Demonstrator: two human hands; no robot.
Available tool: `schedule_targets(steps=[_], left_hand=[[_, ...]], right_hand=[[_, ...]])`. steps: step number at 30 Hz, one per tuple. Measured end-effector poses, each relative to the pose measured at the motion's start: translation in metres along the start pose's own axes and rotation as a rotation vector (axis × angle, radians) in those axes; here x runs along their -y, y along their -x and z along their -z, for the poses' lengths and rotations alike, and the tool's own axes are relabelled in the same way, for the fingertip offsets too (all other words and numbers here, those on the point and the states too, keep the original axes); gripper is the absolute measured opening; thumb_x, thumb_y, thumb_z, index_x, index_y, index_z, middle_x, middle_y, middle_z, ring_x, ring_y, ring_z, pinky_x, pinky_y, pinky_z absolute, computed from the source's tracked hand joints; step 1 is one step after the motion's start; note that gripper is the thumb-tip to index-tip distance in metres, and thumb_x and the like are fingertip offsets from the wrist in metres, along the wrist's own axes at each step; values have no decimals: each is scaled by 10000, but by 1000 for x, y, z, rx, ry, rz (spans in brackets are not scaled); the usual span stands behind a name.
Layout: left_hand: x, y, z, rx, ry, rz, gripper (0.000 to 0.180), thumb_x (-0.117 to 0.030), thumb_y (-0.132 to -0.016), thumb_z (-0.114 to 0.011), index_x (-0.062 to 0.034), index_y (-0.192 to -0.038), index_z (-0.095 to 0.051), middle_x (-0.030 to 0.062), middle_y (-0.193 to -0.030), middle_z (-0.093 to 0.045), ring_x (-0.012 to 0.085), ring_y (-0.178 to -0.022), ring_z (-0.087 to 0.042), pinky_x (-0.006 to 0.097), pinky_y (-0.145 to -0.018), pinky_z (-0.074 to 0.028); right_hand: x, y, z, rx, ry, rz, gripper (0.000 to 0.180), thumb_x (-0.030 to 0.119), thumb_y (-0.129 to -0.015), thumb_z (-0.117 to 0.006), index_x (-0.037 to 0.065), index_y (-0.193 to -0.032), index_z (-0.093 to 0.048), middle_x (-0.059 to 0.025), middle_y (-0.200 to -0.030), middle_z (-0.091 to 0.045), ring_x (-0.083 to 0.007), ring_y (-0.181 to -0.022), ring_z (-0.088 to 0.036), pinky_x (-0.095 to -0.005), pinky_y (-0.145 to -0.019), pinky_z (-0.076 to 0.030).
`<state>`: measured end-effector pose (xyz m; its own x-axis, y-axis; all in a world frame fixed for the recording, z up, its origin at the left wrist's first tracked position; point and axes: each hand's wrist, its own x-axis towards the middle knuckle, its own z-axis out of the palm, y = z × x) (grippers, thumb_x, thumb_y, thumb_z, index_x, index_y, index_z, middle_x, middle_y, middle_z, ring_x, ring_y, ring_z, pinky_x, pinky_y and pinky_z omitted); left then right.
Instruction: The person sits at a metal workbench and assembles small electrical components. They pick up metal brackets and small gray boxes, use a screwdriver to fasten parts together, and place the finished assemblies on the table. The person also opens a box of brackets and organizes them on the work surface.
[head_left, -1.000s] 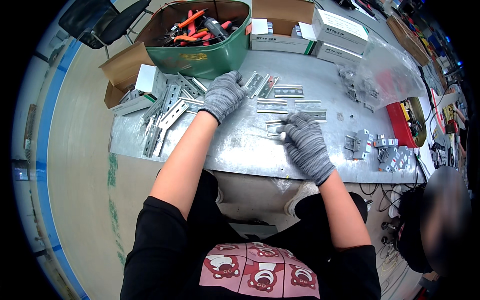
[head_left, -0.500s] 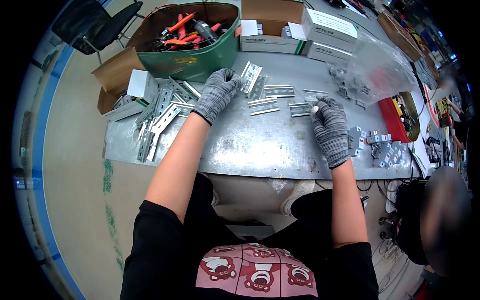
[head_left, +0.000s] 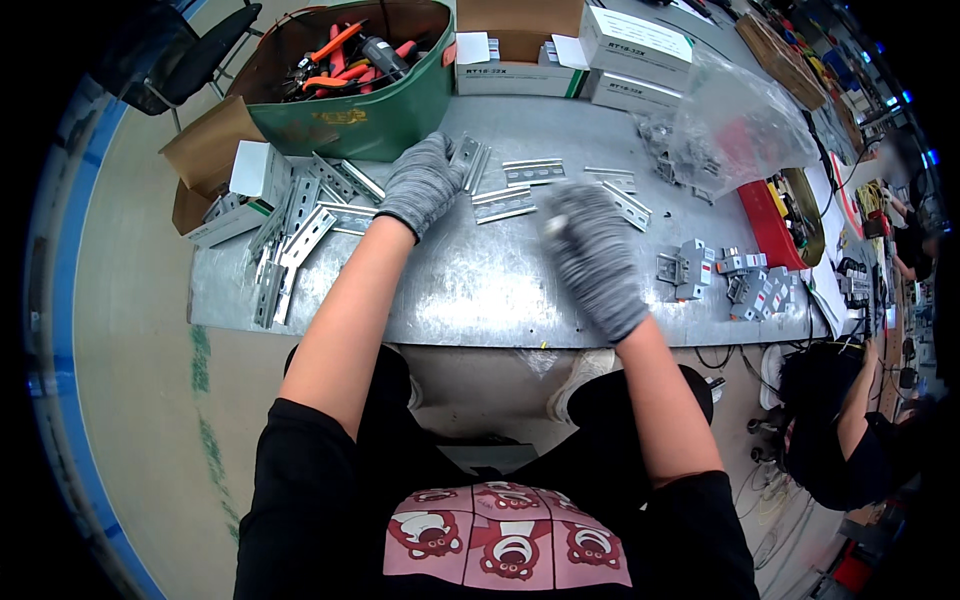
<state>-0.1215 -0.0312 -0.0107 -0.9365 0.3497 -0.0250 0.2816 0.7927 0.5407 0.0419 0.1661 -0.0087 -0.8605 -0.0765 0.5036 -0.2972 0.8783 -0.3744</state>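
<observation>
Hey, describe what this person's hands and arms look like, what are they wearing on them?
Both the left hand and the right hand wear grey speckled knit work gloves that end at the wrist. The forearms are bare, and short black T-shirt sleeves cover the upper arms. The right glove is motion-blurred.

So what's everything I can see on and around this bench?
metal rails: many, silver, spread across table middle and left
green bin: one, back left, holding orange-handled tools
white boxes: several, back edge
clear bag: one, back right
grey modules: a cluster, right side
red tray: one, right edge
metal table: one, silver
left hand: grey glove, resting on rails
right hand: grey glove, blurred, above table
</observation>
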Motion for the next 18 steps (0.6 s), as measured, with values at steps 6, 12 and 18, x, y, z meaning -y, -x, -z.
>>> schedule_targets(steps=[6, 12, 18], left_hand=[[29, -1, 19, -9, 67, -39, 337, -226, -816, -691, 14, -1038, -609, 120, -860, -642, 212, -786, -601, 338, -754, -491], [3, 35, 49, 287, 238, -181, 299, -239, -816, -655, 8, -977, -608, 90, -753, -596, 196, -708, -590, 340, -704, -508], [-35, 72, 20, 486, -53, -351, 364, -232, -810, -715, 1, -1075, -627, 121, -803, -652, 212, -755, -628, 346, -774, -509]], right_hand=[[26, -11, -29, 312, 115, -35, 421, 297, -925, -583, 151, -1320, -575, -111, -1407, -509, -347, -1346, -400, -465, -1127, -294], [-21, -22, -4, 115, 178, -47, 376, 245, -923, -593, 112, -1274, -599, -166, -1311, -560, -365, -1252, -479, -449, -1071, -365], [-21, 7, 49, 227, 222, -524, 258, 250, -900, -621, 106, -1108, -675, -182, -1195, -599, -359, -1064, -577, -440, -952, -471]])
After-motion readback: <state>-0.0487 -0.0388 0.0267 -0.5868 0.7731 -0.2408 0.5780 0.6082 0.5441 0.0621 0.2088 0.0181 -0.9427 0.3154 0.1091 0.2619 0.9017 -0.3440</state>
